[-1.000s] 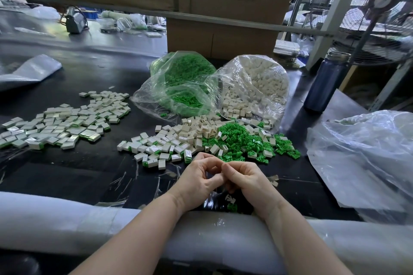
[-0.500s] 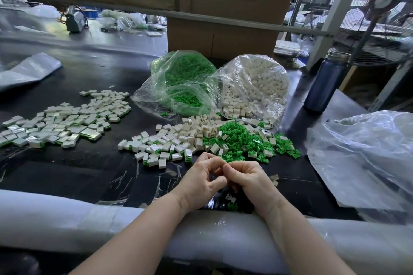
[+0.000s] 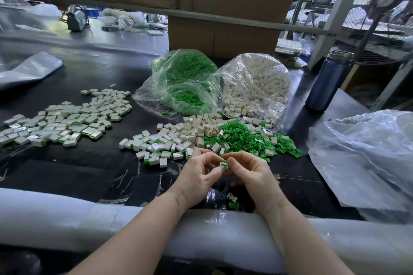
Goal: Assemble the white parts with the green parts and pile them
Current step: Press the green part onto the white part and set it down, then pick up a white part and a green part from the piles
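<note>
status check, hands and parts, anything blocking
Left hand and right hand both pinching one green-and-white piece. Assembled pile left. Nothing in the way.

Dark blue metal bottle (image 3: 327, 80) upright at 2 o'clock on black worktable (image 3: 67, 169). Crumpled clear plastic sheet (image 3: 366, 158) at 3 o'clock, near the bottle. Large cardboard box (image 3: 223, 6) at 12 o'clock. Standing fan (image 3: 388, 18) at 1 o'clock, behind a white post (image 3: 333, 13). White foam padding (image 3: 67, 219) along table's near edge, 6 o'clock. Folded grey plastic bag (image 3: 26, 69) at 10 o'clock; small grey device (image 3: 76, 19) with cable at 11 o'clock.
</note>
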### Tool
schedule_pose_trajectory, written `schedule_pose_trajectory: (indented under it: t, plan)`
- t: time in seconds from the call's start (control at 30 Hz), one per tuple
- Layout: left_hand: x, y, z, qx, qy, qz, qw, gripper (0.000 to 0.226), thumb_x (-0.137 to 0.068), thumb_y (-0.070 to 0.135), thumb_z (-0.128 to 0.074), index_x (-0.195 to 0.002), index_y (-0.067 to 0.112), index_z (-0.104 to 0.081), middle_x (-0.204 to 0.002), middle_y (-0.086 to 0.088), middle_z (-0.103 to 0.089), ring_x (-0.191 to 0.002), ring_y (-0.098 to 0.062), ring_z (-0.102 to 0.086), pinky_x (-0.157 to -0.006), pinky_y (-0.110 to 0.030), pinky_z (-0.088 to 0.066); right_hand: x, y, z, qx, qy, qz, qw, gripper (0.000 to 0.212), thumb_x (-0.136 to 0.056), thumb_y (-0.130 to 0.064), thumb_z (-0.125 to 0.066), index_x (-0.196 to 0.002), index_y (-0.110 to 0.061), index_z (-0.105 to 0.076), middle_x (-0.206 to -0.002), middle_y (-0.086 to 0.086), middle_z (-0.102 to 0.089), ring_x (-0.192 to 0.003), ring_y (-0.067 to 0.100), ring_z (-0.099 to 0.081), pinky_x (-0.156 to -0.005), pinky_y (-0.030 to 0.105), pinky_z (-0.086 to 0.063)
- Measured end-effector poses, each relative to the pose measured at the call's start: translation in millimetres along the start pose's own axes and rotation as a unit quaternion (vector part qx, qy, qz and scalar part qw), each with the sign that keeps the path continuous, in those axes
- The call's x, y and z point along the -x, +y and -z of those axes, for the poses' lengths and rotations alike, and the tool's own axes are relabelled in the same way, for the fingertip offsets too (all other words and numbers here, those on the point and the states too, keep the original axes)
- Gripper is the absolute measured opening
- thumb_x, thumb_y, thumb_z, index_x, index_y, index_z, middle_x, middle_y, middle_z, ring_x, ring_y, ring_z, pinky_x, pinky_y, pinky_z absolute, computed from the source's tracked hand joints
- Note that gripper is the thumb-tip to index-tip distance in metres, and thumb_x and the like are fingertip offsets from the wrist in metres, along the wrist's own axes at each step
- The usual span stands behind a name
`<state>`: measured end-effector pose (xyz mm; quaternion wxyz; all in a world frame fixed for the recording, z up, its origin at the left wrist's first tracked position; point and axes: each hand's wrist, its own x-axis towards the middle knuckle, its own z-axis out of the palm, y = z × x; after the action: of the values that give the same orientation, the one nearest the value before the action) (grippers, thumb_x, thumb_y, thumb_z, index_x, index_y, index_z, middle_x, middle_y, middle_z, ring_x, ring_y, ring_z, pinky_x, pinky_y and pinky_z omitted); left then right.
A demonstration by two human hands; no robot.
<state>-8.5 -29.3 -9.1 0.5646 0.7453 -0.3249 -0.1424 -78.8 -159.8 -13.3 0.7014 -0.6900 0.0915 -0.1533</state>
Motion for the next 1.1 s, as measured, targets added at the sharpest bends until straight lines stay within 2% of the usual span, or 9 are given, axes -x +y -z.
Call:
schedule_pose_trajectory:
  t: [0.07, 0.2, 0.37, 0.47, 0.67, 0.8, 0.87, 0.97, 1.1]
  plan:
    - [-0.3, 0.3, 0.3, -0.006, 0.001, 0.010, 1.000, 0.002, -0.087, 0.012, -0.062, -0.088, 0.014, -0.062, -0.109, -0.005, -0.045, -0.091, -0.033, -0.059, -0.085, -0.038, -0.052, 0.8, -0.3, 1.1, 0.021, 0.013, 0.020, 0.999, 0.003, -0.084, -0.004, -0.065, -0.086, -0.005, -0.067, -0.075, 0.008, -0.070, -0.066, 0.018, -0.068, -0.053, 0.021, -0.050]
    - [-0.5, -0.7, -0.8, -0.038, -0.010, 0.006, 0.999, 0.007, -0.087, 0.012, -0.062, -0.092, 0.007, -0.064, -0.111, -0.006, -0.047, -0.089, -0.028, -0.059, -0.085, -0.035, -0.053, 0.6, -0.9, 0.5, 0.055, 0.009, 0.026, 0.998, 0.014, -0.083, 0.000, -0.065, -0.074, -0.010, -0.064, -0.063, 0.000, -0.065, -0.056, 0.009, -0.062, -0.052, 0.020, -0.048]
    - [-0.2, -2.8, -0.8, -0.051, 0.006, 0.000, 0.999, 0.008, -0.087, 0.014, -0.063, -0.094, 0.010, -0.066, -0.100, -0.007, -0.059, -0.086, -0.026, -0.062, -0.081, -0.033, -0.053, 0.9, -1.2, -1.3, 0.072, 0.020, 0.017, 0.997, 0.013, -0.087, -0.004, -0.062, -0.076, -0.010, -0.063, -0.063, -0.003, -0.064, -0.057, 0.007, -0.061, -0.053, 0.019, -0.049]
    - [-0.9, -6.9, 1.2, -0.036, 0.055, 0.010, 0.998, 0.006, -0.086, 0.015, -0.064, -0.090, 0.018, -0.066, -0.083, 0.000, -0.068, -0.077, -0.013, -0.065, -0.074, -0.020, -0.053, 0.9, -2.3, 0.8, 0.102, 0.081, 0.029, 0.991, 0.013, -0.086, -0.010, -0.065, -0.074, -0.013, -0.064, -0.059, -0.008, -0.061, -0.054, 0.005, -0.055, -0.052, 0.019, -0.047]
    - [-3.8, -14.3, 6.6, -0.011, 0.221, 0.048, 0.974, 0.023, -0.088, 0.003, -0.057, -0.106, 0.016, -0.064, -0.084, 0.004, -0.064, -0.071, -0.008, -0.063, -0.069, -0.016, -0.054, -0.7, -0.8, 3.3, 0.169, 0.159, 0.031, 0.972, 0.013, -0.083, -0.009, -0.067, -0.071, -0.013, -0.065, -0.063, -0.003, -0.060, -0.059, 0.008, -0.052, -0.058, 0.019, -0.045]
    - [-5.5, -14.6, 11.0, -0.101, 0.279, 0.035, 0.954, 0.029, -0.089, 0.005, -0.057, -0.116, 0.013, -0.063, -0.110, -0.003, -0.049, -0.093, -0.012, -0.052, -0.091, -0.014, -0.041, -2.9, 2.0, 6.3, 0.218, 0.211, 0.023, 0.952, 0.012, -0.083, -0.011, -0.068, -0.072, -0.015, -0.066, -0.070, 0.000, -0.064, -0.069, 0.012, -0.057, -0.066, 0.022, -0.047]
    - [-4.8, -14.2, 8.9, -0.143, 0.261, 0.052, 0.953, 0.037, -0.090, 0.010, -0.057, -0.127, 0.010, -0.055, -0.122, -0.006, -0.039, -0.107, -0.013, -0.043, -0.095, -0.008, -0.027, -3.9, 3.5, 9.0, 0.227, 0.236, 0.010, 0.945, 0.011, -0.083, -0.011, -0.067, -0.073, -0.016, -0.066, -0.073, 0.000, -0.064, -0.073, 0.014, -0.058, -0.069, 0.026, -0.047]
    - [-4.1, -14.3, 5.2, -0.205, 0.220, 0.084, 0.950, 0.051, -0.090, 0.017, -0.058, -0.137, 0.006, -0.041, -0.138, -0.009, -0.025, -0.130, -0.022, -0.027, -0.106, -0.018, -0.020, -5.2, 5.3, 12.5, 0.236, 0.258, -0.012, 0.937, 0.008, -0.085, -0.009, -0.064, -0.081, -0.016, -0.067, -0.084, 0.002, -0.065, -0.083, 0.017, -0.059, -0.076, 0.027, -0.046]
    - [-5.3, -12.2, 2.3, -0.264, 0.188, 0.116, 0.939, 0.056, -0.091, 0.024, -0.056, -0.139, 0.004, -0.035, -0.145, -0.010, -0.014, -0.137, -0.027, -0.014, -0.112, -0.026, -0.016, -7.3, 7.1, 14.6, 0.250, 0.280, -0.031, 0.926, 0.014, -0.087, -0.006, -0.059, -0.096, -0.013, -0.067, -0.103, 0.006, -0.065, -0.102, 0.021, -0.058, -0.089, 0.033, -0.046]
